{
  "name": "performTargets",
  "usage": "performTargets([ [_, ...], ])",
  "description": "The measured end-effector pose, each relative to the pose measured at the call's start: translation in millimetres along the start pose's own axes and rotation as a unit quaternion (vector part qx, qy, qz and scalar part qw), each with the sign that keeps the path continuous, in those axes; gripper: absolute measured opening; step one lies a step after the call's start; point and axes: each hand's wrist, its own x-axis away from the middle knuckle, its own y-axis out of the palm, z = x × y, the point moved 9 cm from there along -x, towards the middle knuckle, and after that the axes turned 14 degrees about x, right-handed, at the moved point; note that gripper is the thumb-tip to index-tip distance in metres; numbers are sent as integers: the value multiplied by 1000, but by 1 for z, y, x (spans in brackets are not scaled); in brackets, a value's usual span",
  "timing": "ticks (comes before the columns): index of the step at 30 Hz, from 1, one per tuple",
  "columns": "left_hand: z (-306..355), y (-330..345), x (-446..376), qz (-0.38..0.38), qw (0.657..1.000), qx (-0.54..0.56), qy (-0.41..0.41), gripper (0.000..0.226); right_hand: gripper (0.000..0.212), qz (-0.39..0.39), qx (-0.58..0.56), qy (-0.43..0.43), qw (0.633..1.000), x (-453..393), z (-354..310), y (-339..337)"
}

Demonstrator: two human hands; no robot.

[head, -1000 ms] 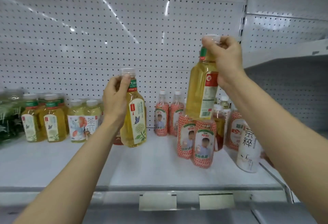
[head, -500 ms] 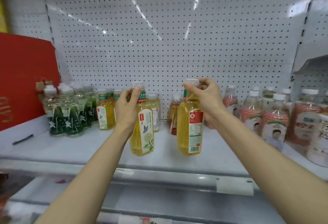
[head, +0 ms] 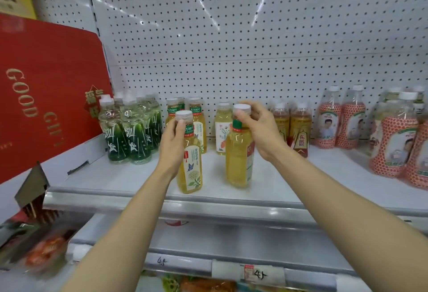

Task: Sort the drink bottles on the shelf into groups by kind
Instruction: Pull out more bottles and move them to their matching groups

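Holding two yellow tea bottles by their necks, a person stands both upright near the front edge of a white shelf [head: 115, 180]. The left hand [head: 172, 146] has a closed grip around the neck of the butterfly-label tea bottle [head: 190, 164] at about 9 o'clock of centre. The right hand [head: 259, 127] pinches the white cap and neck of the plain-sided tea bottle [head: 238, 157] just beside it at 3 o'clock. Behind, along the pegboard wall [head: 254, 37], stand groups: green-striped bottles [head: 129, 136] at 10 o'clock, more yellow tea bottles [head: 196, 115] at 12, amber bottles [head: 298, 127] at 1, red-dotted bottles [head: 391, 143] at 3. A red gift box [head: 46, 88] leans at far 9 o'clock.
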Motion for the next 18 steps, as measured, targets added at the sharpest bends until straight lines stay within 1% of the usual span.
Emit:
performTargets([
  [3,-9,-8,-2,26,999,32,-19,28,33,-11,-16,3,1000,-5,11,5],
  [5,-11,-6,-1,30,999,17,-18,32,35,-15,-40,7,999,-9,16,7],
  [7,-14,-1,-1,18,1000,-17,-6,33,41,-36,-30,-10,999,-8,17,15],
  [8,-15,1,-2,11,999,-37,-1,37,43,-46,-8,-20,999,-7,17,20],
  [11,-19,2,-5,4,996,-87,8,63,56,-46,93,-36,994,-2,26,30],
  [13,-24,-3,-1,27,989,-144,21,67,71,-22,165,-16,986,0,41,29],
  [14,-29,-8,3,45,981,-189,21,71,82,-10,216,-1,976,3,50,27],
  [16,-41,-17,13,72,959,-274,-1,88,99,-6,314,26,949,11,66,24],
  [17,-46,-21,16,78,951,-298,-11,95,101,-7,330,28,944,16,70,23],
  [18,-48,-24,16,77,947,-311,-13,99,101,-7,324,28,946,18,72,22],
])
